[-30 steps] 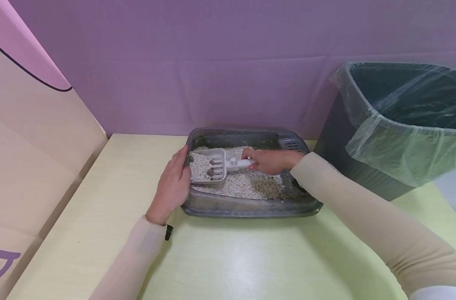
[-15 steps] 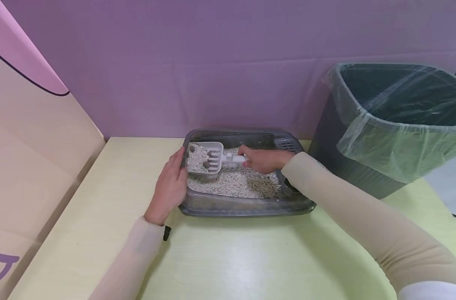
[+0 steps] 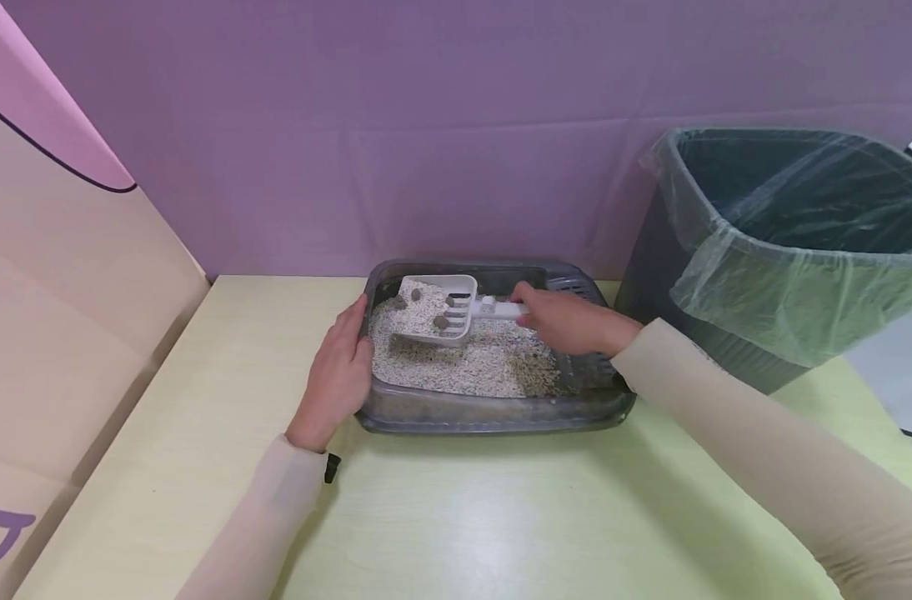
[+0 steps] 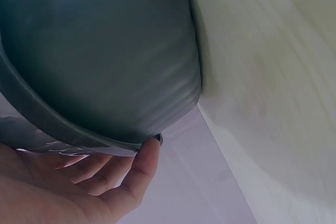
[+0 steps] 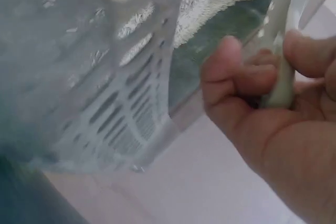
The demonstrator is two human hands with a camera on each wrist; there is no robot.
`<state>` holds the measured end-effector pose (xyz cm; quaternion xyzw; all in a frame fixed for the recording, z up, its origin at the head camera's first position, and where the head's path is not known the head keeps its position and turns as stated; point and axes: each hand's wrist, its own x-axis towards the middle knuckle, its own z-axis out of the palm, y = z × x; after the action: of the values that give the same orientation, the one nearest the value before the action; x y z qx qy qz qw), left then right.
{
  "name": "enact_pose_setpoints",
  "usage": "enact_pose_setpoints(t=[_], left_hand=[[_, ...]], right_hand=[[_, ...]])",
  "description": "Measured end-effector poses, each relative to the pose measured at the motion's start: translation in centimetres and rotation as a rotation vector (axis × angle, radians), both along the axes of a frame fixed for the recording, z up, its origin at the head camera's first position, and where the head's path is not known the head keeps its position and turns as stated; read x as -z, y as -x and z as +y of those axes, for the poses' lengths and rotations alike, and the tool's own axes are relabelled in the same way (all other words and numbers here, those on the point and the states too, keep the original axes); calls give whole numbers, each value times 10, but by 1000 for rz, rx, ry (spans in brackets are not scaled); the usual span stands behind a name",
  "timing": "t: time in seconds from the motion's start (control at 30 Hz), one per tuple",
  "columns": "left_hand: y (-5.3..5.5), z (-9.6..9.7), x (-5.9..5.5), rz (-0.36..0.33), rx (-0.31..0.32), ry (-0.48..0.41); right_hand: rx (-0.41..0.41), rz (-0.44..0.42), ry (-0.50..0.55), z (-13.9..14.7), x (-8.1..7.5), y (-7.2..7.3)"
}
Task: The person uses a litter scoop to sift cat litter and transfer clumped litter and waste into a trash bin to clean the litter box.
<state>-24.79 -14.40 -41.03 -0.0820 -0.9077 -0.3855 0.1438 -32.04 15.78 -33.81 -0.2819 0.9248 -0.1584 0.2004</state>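
A grey litter box [image 3: 493, 414] with pale cat litter stands on the table. My left hand [image 3: 334, 375] holds its left rim; in the left wrist view the bent fingers [image 4: 142, 169] touch the rim from below the camera, some tips hidden behind it. My right hand [image 3: 572, 321] grips the handle of a white slotted litter scoop [image 3: 473, 310], which hangs just over the litter. Loose litter and several brownish-grey clumps [image 3: 441, 321] lie in the scoop. In the right wrist view, thumb and fingers curl round the handle [image 5: 283, 85].
A tall dark bin [image 3: 681, 275] lined with a clear bag [image 3: 786, 300] stands right of the box, its mouth open upward. A purple backdrop [image 3: 426, 167] rises behind, and a pale panel [image 3: 73, 292] borders the left. A slotted grey grate [image 5: 126, 114] shows in the right wrist view.
The scoop, first low at the box's left end, has been raised and drawn right and back by my right hand. Its load has shifted and more clumps show. My left hand has stayed at the rim.
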Motion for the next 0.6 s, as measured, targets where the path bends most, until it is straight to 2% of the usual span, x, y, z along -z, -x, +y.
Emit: enact_pose_setpoints(t=[0.13, 0.23, 0.43, 0.6], left_hand=[[0, -1, 0, 2, 2, 0], [0, -1, 1, 1, -1, 2], [-1, 0, 3, 0, -7, -1], [0, 0, 1, 10, -8, -2]], right_hand=[[30, 177, 78, 10, 3, -21], [41, 241, 145, 16, 9, -34], [44, 263, 263, 27, 23, -48], [23, 275, 308, 36, 22, -51]])
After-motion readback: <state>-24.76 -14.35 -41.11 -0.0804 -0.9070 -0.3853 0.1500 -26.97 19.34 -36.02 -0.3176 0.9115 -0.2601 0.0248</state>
